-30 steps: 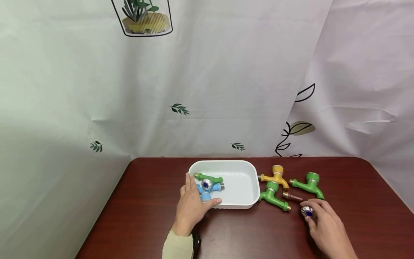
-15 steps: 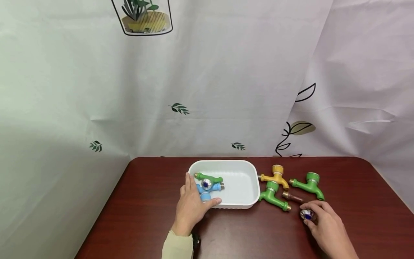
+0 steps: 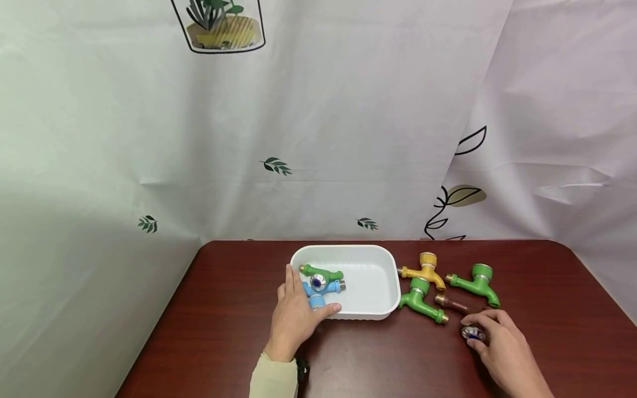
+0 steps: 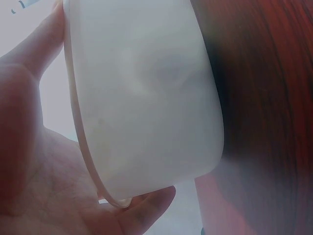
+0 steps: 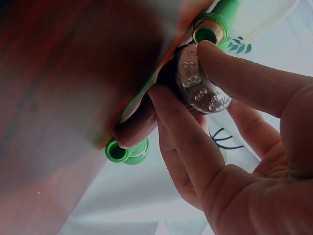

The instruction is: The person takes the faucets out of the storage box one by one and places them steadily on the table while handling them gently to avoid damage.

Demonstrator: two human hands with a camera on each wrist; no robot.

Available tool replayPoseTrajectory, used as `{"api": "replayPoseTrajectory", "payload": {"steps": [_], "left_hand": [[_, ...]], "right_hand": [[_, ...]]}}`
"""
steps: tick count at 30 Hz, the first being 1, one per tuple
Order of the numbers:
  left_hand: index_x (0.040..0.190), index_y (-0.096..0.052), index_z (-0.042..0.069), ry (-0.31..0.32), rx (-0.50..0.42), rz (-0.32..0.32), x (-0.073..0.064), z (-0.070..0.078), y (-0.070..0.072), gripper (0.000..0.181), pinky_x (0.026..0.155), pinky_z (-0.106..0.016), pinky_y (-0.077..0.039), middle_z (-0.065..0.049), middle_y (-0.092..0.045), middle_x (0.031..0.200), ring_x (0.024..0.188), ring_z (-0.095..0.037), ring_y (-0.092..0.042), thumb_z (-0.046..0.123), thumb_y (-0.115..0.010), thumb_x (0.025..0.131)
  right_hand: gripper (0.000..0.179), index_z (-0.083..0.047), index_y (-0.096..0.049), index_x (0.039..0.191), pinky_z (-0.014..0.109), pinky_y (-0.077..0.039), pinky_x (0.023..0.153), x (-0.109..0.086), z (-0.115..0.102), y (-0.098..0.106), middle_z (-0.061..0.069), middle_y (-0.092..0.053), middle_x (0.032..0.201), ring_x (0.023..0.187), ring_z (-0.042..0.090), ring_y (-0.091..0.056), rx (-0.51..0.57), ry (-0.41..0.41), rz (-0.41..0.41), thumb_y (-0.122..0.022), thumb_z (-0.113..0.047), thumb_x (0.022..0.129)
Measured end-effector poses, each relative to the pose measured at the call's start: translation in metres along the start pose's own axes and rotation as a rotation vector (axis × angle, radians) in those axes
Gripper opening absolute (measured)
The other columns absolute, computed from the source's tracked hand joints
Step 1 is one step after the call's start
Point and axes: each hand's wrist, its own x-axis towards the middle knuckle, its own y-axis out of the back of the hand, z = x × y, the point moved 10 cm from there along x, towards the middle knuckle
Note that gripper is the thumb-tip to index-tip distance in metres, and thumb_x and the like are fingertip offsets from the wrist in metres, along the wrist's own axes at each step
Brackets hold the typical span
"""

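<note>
In the head view my left hand [image 3: 294, 318] rests on the near-left corner of a white plastic tub [image 3: 370, 316], fingers straight along its left side and thumb over the front rim. The left wrist view shows the tub's outer wall [image 4: 151, 112] with fingertips against it. Inside the tub lie a green tap [image 3: 325, 274] and a blue tap [image 3: 330, 288], with a silver knob showing. My right hand [image 3: 502, 342] pinches the silver, blue-centred knob [image 3: 471, 333] of a brown tap [image 3: 453, 304], close over the table; in the right wrist view fingers and thumb surround this knob [image 5: 198, 85].
Right of the tub lie a yellow tap [image 3: 425, 272], a green tap [image 3: 420, 304] touching or near the tub's side, and another green tap [image 3: 478, 284] farther right. The dark red-brown table [image 3: 378, 359] ends at a pale patterned cloth [image 3: 323, 138] behind.
My right hand has tipped the brown tap's knob a little, so its blue centre shows less from above. My left hand and the tub have stayed put.
</note>
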Motion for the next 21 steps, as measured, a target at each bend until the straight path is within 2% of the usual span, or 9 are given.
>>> {"api": "replayPoseTrajectory", "payload": {"steps": [6,14,21], "left_hand": [[0.153,-0.024,-0.013,0.001,-0.002,-0.003,0.0001,-0.0002,0.0004,0.128,0.092,-0.054,-0.050,-0.026,-0.015,0.164,0.136,-0.045,-0.035,0.064,-0.083,0.070],[0.154,-0.023,-0.012,-0.009,-0.005,0.003,0.0009,0.0003,0.0001,0.128,0.092,-0.054,-0.050,-0.027,-0.015,0.164,0.137,-0.045,-0.035,0.063,-0.084,0.070],[0.154,-0.022,-0.012,-0.005,-0.003,-0.005,0.0013,0.0005,-0.0008,0.128,0.092,-0.054,-0.050,-0.026,-0.014,0.164,0.137,-0.044,-0.035,0.063,-0.083,0.070]], "right_hand": [[0.029,-0.013,-0.073,0.100,0.053,-0.048,0.074,0.0026,0.0043,-0.0072,0.015,-0.055,0.106,0.092,0.036,-0.059,-0.011,-0.026,-0.085,-0.082,0.004,0.078],[0.030,-0.013,-0.073,0.100,0.053,-0.049,0.073,0.0025,0.0047,-0.0083,0.015,-0.054,0.105,0.090,0.035,-0.059,-0.019,-0.014,-0.086,-0.081,0.006,0.077],[0.030,-0.013,-0.072,0.102,0.055,-0.047,0.075,0.0031,0.0045,-0.0087,0.017,-0.055,0.108,0.094,0.036,-0.057,-0.029,-0.025,-0.111,-0.084,-0.002,0.077]]}}
